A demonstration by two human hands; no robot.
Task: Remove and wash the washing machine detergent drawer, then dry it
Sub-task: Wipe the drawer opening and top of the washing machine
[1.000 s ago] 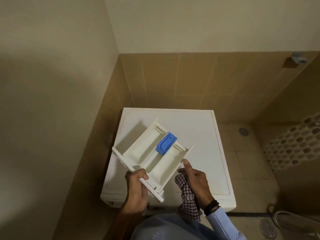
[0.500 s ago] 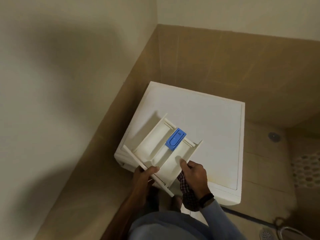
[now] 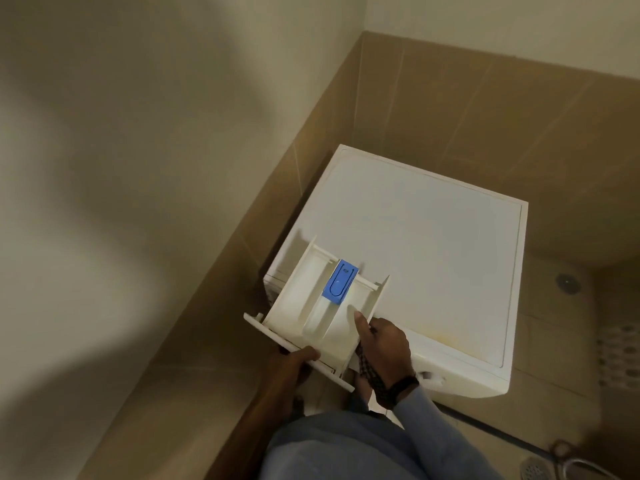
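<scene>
The detergent drawer [image 3: 311, 306] is held clear of the washing machine [image 3: 433, 254], over its near corner. The left hand [image 3: 294, 362] grips the front panel; the right hand [image 3: 384, 344] clamps the side wall and a checked cloth [image 3: 372, 375]. Risk: tilting may shed the blue insert [image 3: 340, 281].

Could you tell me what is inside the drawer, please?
A blue cap sits over the middle channel of the drawer, and the thumb of the right hand rests in the right compartment. The left compartment looks bare. Whatever lies beneath the cap is covered.
</scene>
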